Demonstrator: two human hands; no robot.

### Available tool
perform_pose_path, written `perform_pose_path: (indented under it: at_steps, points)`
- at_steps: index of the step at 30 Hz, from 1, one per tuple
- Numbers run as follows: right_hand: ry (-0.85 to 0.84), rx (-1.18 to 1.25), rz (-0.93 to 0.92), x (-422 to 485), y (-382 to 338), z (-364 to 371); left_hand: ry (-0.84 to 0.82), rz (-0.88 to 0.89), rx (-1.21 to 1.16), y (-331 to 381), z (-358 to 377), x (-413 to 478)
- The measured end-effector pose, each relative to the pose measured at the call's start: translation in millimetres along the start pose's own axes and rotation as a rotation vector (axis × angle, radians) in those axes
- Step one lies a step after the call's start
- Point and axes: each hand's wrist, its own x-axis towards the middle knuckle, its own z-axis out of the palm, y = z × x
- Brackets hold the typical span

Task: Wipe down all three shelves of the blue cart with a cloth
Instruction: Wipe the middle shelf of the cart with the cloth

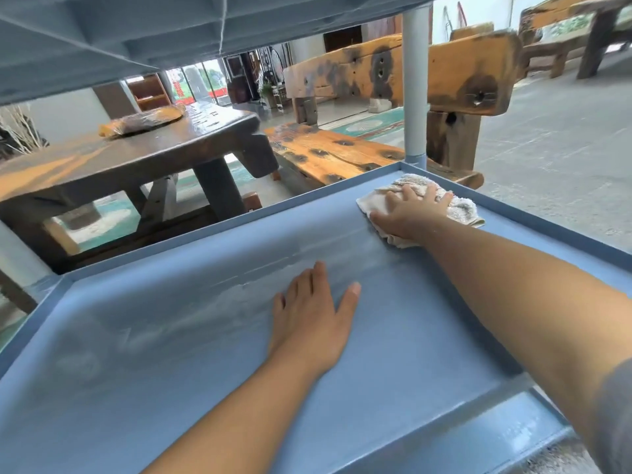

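Note:
A blue cart shelf point(164, 354) with a raised rim fills the lower view, its surface streaked with damp marks. The underside of the shelf above point(136, 25) spans the top. A beige towel cloth point(461, 208) lies in the far right corner of the shelf. My right hand point(413, 213) presses flat on the cloth with fingers spread. My left hand point(314, 316) rests palm down on the bare shelf near the middle, holding nothing.
A grey cart post point(415, 87) rises at the far right corner. Beyond the cart stand a dark wooden table point(143, 148) with a wrapped object on it, and an orange wooden bench point(342, 155). Concrete floor point(554, 159) lies to the right.

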Motion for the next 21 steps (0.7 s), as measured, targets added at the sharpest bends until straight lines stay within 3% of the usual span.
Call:
perform_pose_path:
  at_steps: [13,18,21]
  points:
    - [-0.013,-0.047,-0.183,-168.8,16.6,1.7,-0.009,-0.034,-0.058,6.3,-9.1,-6.5]
    - [-0.088,-0.043,-0.263,-218.6,19.1,0.6,0.125,-0.018,0.044,16.2,-17.9,-21.2]
    - [-0.095,-0.038,-0.261,-231.9,13.5,-5.1,0.199,0.079,0.052,20.0,-20.1,-31.2]
